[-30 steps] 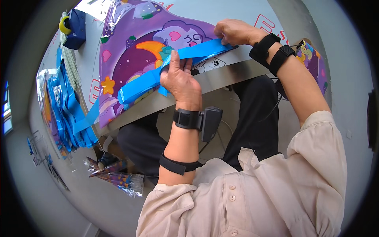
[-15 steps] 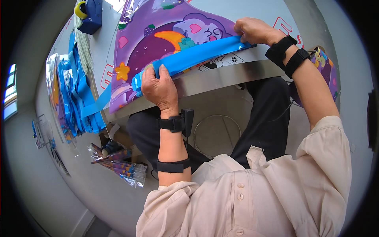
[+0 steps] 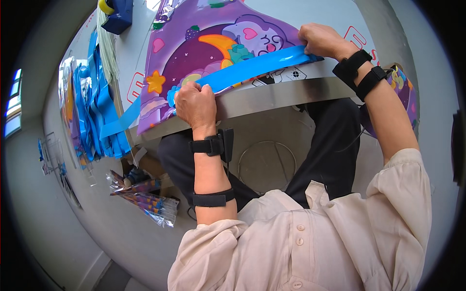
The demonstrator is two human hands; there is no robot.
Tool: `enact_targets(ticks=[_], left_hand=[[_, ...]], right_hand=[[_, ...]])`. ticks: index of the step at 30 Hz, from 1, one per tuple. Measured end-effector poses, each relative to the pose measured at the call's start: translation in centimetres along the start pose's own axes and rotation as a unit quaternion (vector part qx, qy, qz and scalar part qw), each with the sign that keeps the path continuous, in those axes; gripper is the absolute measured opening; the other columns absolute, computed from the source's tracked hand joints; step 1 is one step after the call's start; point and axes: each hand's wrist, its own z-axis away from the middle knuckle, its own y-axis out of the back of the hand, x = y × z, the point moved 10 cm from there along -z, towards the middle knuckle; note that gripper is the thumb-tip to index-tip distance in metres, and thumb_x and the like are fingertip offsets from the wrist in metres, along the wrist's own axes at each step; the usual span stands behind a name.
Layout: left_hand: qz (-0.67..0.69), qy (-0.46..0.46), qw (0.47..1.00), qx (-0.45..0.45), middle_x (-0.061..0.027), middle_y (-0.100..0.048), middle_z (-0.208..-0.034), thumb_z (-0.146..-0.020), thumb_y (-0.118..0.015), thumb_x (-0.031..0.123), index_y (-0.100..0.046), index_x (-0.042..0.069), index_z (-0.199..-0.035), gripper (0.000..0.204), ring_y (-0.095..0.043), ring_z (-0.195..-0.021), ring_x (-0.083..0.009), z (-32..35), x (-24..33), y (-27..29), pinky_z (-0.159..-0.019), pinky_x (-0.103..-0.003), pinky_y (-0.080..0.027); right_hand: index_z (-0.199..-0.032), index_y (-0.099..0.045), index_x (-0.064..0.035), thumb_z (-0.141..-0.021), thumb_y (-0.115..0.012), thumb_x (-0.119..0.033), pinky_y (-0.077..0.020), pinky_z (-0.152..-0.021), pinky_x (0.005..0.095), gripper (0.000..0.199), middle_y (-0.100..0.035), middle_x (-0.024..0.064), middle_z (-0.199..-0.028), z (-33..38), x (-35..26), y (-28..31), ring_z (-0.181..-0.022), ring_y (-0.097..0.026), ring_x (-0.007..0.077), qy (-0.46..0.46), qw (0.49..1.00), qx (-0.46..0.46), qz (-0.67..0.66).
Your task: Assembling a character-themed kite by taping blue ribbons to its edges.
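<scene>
A glossy purple sheet, printed with a moon, a star and a cloud, is spread over the table's near edge. A flat blue plastic strip runs along the sheet's near edge, between my two hands. At the strip's left end, my left hand is closed, with its fingers curled over the bunched part. My right hand pinches the strip's right end at the sheet's right corner. What lies under the curled left fingers is hidden.
Blue strips hang in a bundle over the table's left side, beside pale thin cords. A blue tape dispenser stands at the far left. Wrapped packets lie below. The metal table edge crosses before my knees.
My left fingers have curled from a raised thumb-and-finger hold into a closer grip at the strip's left end. My right hand keeps its pinch. The whole view has shifted slightly.
</scene>
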Motion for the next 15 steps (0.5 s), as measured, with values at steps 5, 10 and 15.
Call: enact_targets(ticks=[5,10,15], left_hand=[[0.016,0.029,0.998,-0.044,-0.0135,-0.063,-0.065,-0.064,-0.069,0.017,-0.064,0.003,-0.064,0.015,-0.062,-0.065,-0.0308,-0.7,-0.8,0.0,-0.06,-0.041,-0.047],[0.009,0.022,0.999,-0.035,-0.011,-0.064,-0.062,-0.063,-0.073,0.02,-0.065,0.005,-0.064,0.017,-0.063,-0.061,-0.0279,-1.1,-1.3,0.0,-0.06,-0.038,-0.049],[0.015,0.055,0.998,-0.038,-0.0116,-0.065,-0.066,-0.062,-0.076,0.02,-0.065,0.005,-0.066,0.019,-0.064,-0.064,-0.0284,-1.0,-1.4,-0.3,-0.063,-0.039,-0.049]], right_hand=[[-0.086,-0.058,-0.0029,-0.067,-0.063,0.0,-0.0487,-0.073,0.0401,0.019,-0.062,0.0142,-0.089,2.0,-0.8,1.5,-0.085,-0.06,0.0332,0.003,0.991,0.133,0.031],[-0.1,-0.058,-0.0036,-0.074,-0.058,-0.003,-0.0444,-0.092,0.0367,0.025,-0.056,0.0139,-0.11,5.0,-7.5,0.5,-0.106,-0.053,0.0309,0.161,0.956,0.237,-0.064],[-0.122,-0.051,-0.0118,-0.084,-0.057,-0.033,-0.0227,-0.108,0.0488,0.044,-0.041,0.0108,-0.136,5.5,-13.9,-2.4,-0.13,-0.032,0.0291,0.176,0.953,0.236,-0.069]])
